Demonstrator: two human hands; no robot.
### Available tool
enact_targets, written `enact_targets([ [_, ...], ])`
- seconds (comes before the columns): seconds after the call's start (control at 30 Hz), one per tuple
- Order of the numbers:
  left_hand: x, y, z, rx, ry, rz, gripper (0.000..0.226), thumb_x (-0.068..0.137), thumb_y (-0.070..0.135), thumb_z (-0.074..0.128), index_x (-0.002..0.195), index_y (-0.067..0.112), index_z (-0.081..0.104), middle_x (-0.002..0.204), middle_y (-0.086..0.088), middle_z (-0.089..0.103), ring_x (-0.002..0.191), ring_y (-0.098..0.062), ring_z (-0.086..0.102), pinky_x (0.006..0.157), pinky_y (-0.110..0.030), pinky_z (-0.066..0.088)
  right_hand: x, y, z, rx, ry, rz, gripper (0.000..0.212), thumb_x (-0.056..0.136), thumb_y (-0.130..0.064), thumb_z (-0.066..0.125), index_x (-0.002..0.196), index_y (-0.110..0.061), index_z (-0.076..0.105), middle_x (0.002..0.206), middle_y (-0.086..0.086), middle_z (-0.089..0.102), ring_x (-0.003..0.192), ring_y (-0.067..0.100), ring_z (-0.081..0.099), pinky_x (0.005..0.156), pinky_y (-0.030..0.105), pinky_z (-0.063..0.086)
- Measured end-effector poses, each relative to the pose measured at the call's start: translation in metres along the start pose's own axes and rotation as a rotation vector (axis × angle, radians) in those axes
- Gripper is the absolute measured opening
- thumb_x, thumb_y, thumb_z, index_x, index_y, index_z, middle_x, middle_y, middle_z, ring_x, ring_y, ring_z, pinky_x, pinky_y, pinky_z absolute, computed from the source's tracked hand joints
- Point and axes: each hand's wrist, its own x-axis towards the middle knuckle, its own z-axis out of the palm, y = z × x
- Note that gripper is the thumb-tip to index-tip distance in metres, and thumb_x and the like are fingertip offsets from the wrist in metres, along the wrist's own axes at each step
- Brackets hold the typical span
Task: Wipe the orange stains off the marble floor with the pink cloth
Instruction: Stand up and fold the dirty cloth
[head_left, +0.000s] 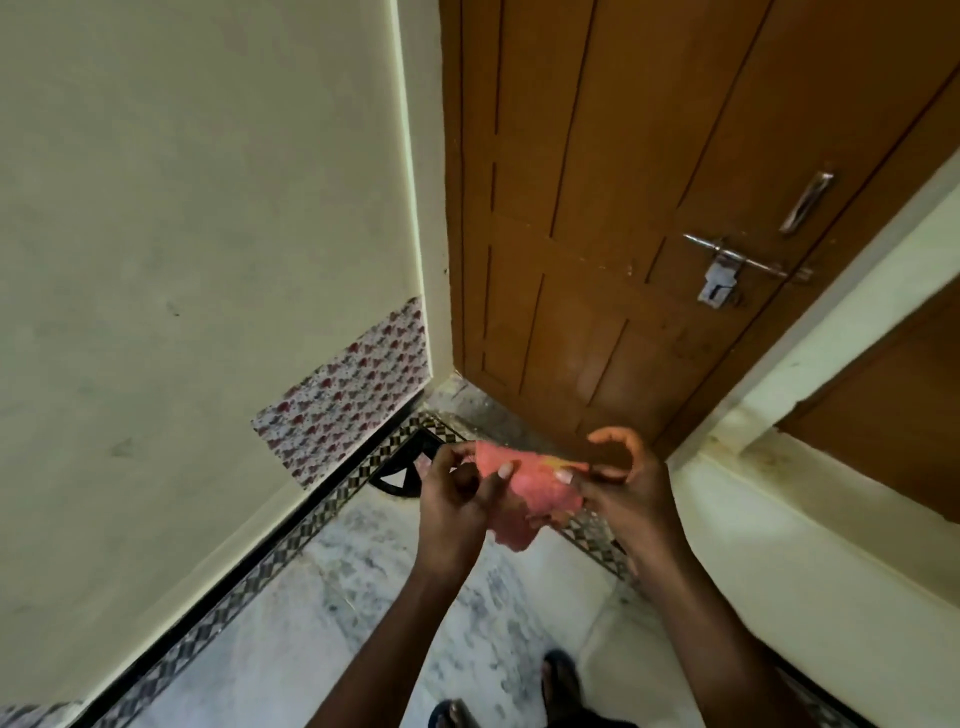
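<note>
A pink cloth (535, 491) with a yellowish-orange smear near its top edge hangs in the air between both hands, well above the floor. My left hand (457, 486) pinches its left edge with thumb and fingers. My right hand (621, 478) pinches its right edge, fingers curled. The lower part of the cloth droops down between my wrists. The white-grey marble floor (332, 613) lies below; I see no plain orange stain on the part in view.
A brown wooden door (597, 234) with a metal latch (727, 270) stands ahead. A cream wall (182, 234) with a patterned patch (353, 389) is at left. A black-patterned border strip (291, 540) edges the floor. My sandalled feet (561, 675) show at the bottom.
</note>
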Motion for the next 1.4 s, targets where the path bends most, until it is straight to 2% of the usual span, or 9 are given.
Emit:
enact_targets([
  [0.1,-0.002,-0.002,0.006,0.033,-0.077,0.138,0.057,0.081,0.031,0.091,0.126,0.021,0.057,0.088,-0.008,0.073,0.081,-0.034,0.071,0.07,-0.05,0.06,-0.011,0.003,-0.018,-0.026,-0.035,-0.058,0.05,0.073,0.017,0.084,0.113,-0.012,0.073,0.078,-0.007,0.082,0.072,0.006,0.077,0.06,0.019,0.058],
  [0.3,0.002,-0.004,0.043,0.377,-0.222,0.264,0.033,0.078,0.025,0.089,0.108,0.033,0.077,0.098,0.007,0.078,0.09,-0.019,0.074,0.08,-0.049,0.063,-0.017,-0.004,-0.072,-0.252,0.088,-0.31,0.025,0.071,0.004,0.091,0.087,-0.014,0.082,0.075,-0.016,0.078,0.069,0.0,0.072,0.063,0.012,0.052],
  [0.5,-0.006,0.029,0.121,0.538,-0.269,0.545,0.013,0.092,0.024,0.078,0.1,0.014,0.077,0.108,-0.001,0.054,0.102,-0.003,0.057,0.082,-0.02,0.054,0.006,-0.05,-0.149,-0.223,-0.002,-0.38,0.029,0.082,0.001,0.085,0.077,-0.023,0.07,0.093,-0.007,0.073,0.084,-0.002,0.068,0.075,0.025,0.057],
  [0.57,-0.007,0.035,0.154,0.515,-0.313,0.495,0.01,0.098,0.022,0.073,0.1,0.013,0.068,0.108,-0.004,0.056,0.101,-0.003,0.057,0.083,-0.016,0.05,0.018,-0.056,-0.182,-0.133,-0.073,-0.27,0.017,0.086,-0.009,0.084,0.087,-0.017,0.07,0.09,0.003,0.078,0.085,0.014,0.074,0.072,0.032,0.058],
  [0.73,-0.007,0.009,0.23,0.326,-0.309,0.199,0.035,0.093,0.049,0.072,0.107,0.02,0.059,0.101,-0.014,0.074,0.093,-0.035,0.072,0.078,-0.058,0.063,0.038,-0.043,-0.247,0.0,-0.198,-0.013,0.043,0.072,0.008,0.088,0.106,-0.012,0.07,0.097,0.013,0.082,0.094,0.034,0.079,0.07,0.044,0.065],
  [0.87,-0.017,-0.014,0.281,0.087,-0.322,-0.008,0.045,0.088,0.022,0.082,0.121,0.026,0.052,0.109,-0.016,0.076,0.097,-0.034,0.075,0.073,-0.053,0.065,0.05,-0.023,-0.296,0.361,-0.104,0.059,0.044,0.072,-0.004,0.085,0.114,-0.003,0.073,0.104,0.019,0.079,0.095,0.036,0.076,0.07,0.039,0.061],
  [1.0,-0.018,-0.037,0.324,0.175,-0.267,0.078,0.041,0.084,0.02,0.087,0.107,0.028,0.054,0.109,-0.027,0.07,0.096,-0.044,0.071,0.071,-0.057,0.062,0.058,-0.003,-0.338,0.383,-0.093,0.18,0.046,0.069,-0.006,0.085,0.114,-0.002,0.077,0.109,0.021,0.079,0.105,0.041,0.076,0.081,0.042,0.064],
  [1.2,-0.017,-0.045,0.371,0.304,-0.375,0.118,0.01,0.092,0.004,0.076,0.094,0.012,0.071,0.088,0.008,0.079,0.085,-0.01,0.075,0.068,-0.023,0.059,0.077,0.019,-0.371,0.627,0.068,0.238,0.043,0.09,0.01,0.067,0.127,-0.011,0.068,0.111,0.027,0.077,0.094,0.037,0.078,0.066,0.038,0.064],
  [1.4,0.008,-0.057,0.385,0.459,-0.511,0.18,0.022,0.092,0.013,0.08,0.11,0.024,0.076,0.108,0.008,0.08,0.102,-0.013,0.076,0.087,-0.033,0.063,0.088,0.035,-0.373,0.536,0.141,0.257,0.021,0.083,0.002,0.079,0.092,0.007,0.06,0.081,0.025,0.073,0.071,0.03,0.076,0.063,0.033,0.063],
])
